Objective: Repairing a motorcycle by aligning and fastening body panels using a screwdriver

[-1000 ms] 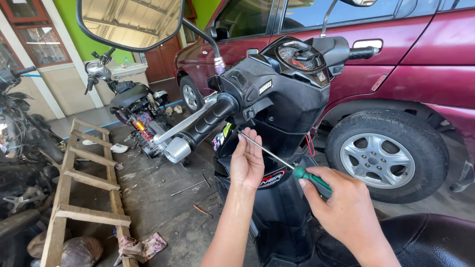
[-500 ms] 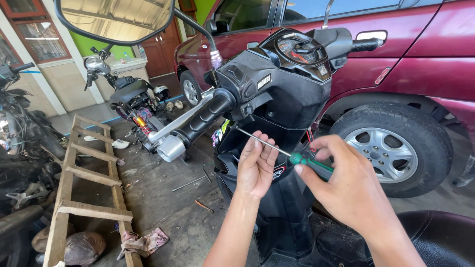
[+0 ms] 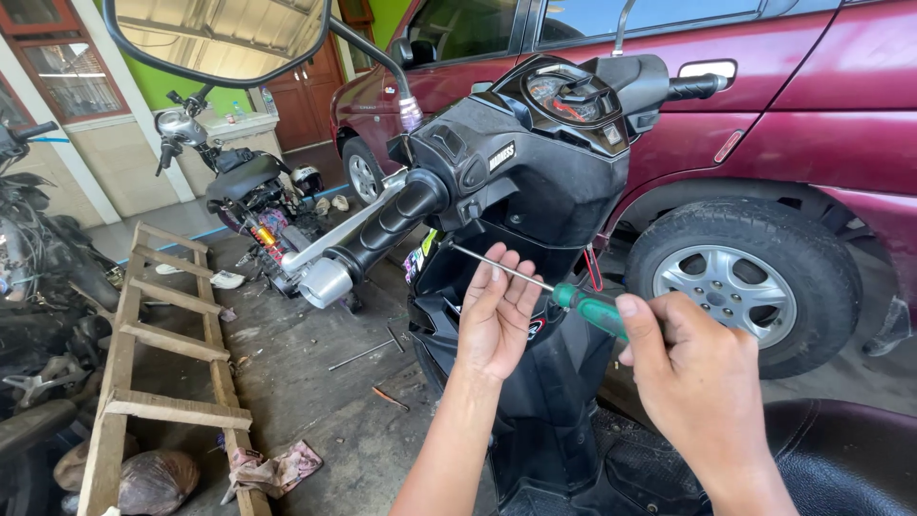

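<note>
right hand [image 3: 702,382] grips the green-handled screwdriver [image 3: 564,296], its tip aimed under the black scooter [image 3: 554,162] handlebar cover; left hand [image 3: 497,315] is open, fingers steadying the shaft.

A maroon car [image 3: 764,124] stands at the right, its front wheel [image 3: 740,287] near the scooter. A wooden ladder [image 3: 162,373] lies flat on the concrete floor [image 3: 306,382] at the left. A crumpled rag [image 3: 277,468] lies beside the ladder's lower end. A second motorcycle [image 3: 239,191] stands further back, near a brown door [image 3: 306,96]. Loose metal rods [image 3: 363,354] lie on the floor.
</note>
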